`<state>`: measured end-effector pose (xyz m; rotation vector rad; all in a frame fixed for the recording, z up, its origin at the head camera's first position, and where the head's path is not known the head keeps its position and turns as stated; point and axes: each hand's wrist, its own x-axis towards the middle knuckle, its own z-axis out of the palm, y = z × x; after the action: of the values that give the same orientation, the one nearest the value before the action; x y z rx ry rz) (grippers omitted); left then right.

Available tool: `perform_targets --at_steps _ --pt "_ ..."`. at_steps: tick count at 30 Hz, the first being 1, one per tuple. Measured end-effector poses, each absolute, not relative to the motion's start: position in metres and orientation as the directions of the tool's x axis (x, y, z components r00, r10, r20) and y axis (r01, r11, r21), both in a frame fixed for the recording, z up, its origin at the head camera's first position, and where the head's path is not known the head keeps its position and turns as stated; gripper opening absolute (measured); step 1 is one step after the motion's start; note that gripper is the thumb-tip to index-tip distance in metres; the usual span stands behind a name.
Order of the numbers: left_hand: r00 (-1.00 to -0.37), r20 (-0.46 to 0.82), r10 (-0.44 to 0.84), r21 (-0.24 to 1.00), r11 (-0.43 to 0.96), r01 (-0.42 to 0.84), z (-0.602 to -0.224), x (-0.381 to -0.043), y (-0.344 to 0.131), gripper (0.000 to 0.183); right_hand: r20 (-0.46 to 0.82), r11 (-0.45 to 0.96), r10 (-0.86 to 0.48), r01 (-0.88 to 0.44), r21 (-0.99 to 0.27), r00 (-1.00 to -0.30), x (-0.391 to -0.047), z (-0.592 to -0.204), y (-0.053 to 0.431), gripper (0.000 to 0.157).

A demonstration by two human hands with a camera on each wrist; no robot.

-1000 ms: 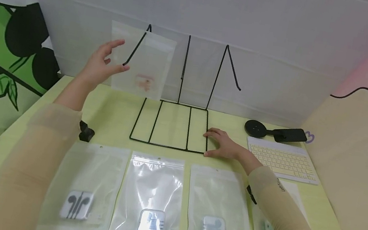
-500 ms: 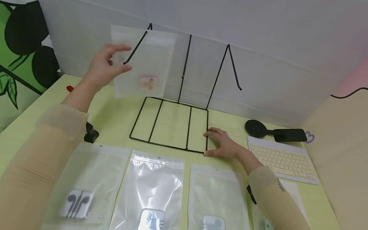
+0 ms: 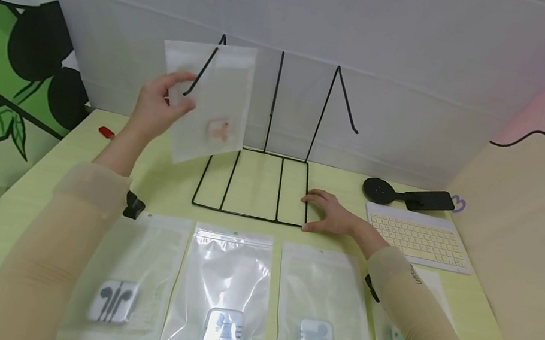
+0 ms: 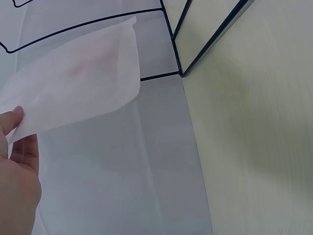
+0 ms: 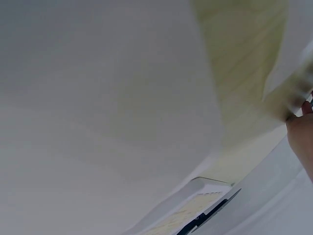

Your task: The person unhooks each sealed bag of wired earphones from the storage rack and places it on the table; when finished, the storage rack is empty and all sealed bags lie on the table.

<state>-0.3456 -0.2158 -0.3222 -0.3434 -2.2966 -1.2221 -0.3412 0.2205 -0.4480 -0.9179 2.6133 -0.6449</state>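
Observation:
A black wire display rack [image 3: 253,217] stands on the table, its prongs slanting up at the back. On the left prong hangs a frosted plastic bag [image 3: 218,75] with a small pinkish item, blurred, in its lower part. My left hand [image 3: 159,104] pinches the bag's left edge, thumb in front and fingers behind; the left wrist view shows the bag [image 4: 83,78] bowed from that grip. My right hand [image 3: 327,213] holds the rack's base at its front right corner, fingers over the side bar. Only part of the right hand [image 5: 302,137] shows in the right wrist view.
Several bags with boxed earphones lie along the front, including a glossy bag [image 3: 229,272] and a frosted bag [image 3: 326,301]. A white keyboard [image 3: 419,238] and a black folding stand [image 3: 380,191] sit at right. A red object [image 3: 106,132] lies behind my left forearm.
My left hand has moved slightly right and closed on the bag's edge. The bag's lower end has swung forward and down. My right hand has stayed on the rack.

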Motion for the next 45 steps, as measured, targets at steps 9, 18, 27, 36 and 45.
perform_targets --at_steps 9,18,27,36,45 --pt "-0.812 0.583 -0.012 0.672 0.569 0.474 -0.319 -0.336 -0.212 0.049 -0.134 0.701 -0.64 -0.505 -0.503 -0.756 -0.341 -0.447 0.22 0.073" --pt "-0.775 0.632 -0.005 0.639 0.57 0.517 -0.317 -0.32 -0.208 0.05 -0.125 0.694 -0.647 -0.513 -0.505 -0.752 -0.341 -0.448 0.22 0.073" --pt "-0.782 0.623 -0.013 0.642 0.581 0.501 -0.316 -0.306 -0.209 0.049 -0.12 0.695 -0.645 -0.515 -0.502 -0.754 -0.34 -0.448 0.22 0.074" --pt "-0.738 0.675 0.01 0.594 0.585 0.552 -0.315 -0.29 -0.207 0.05 -0.125 0.7 -0.64 -0.507 -0.504 -0.758 -0.34 -0.447 0.219 0.074" --pt "-0.715 0.699 0.032 0.568 0.583 0.581 -0.314 -0.27 -0.206 0.048 -0.117 0.697 -0.637 -0.505 -0.51 -0.762 -0.339 -0.449 0.22 0.073"
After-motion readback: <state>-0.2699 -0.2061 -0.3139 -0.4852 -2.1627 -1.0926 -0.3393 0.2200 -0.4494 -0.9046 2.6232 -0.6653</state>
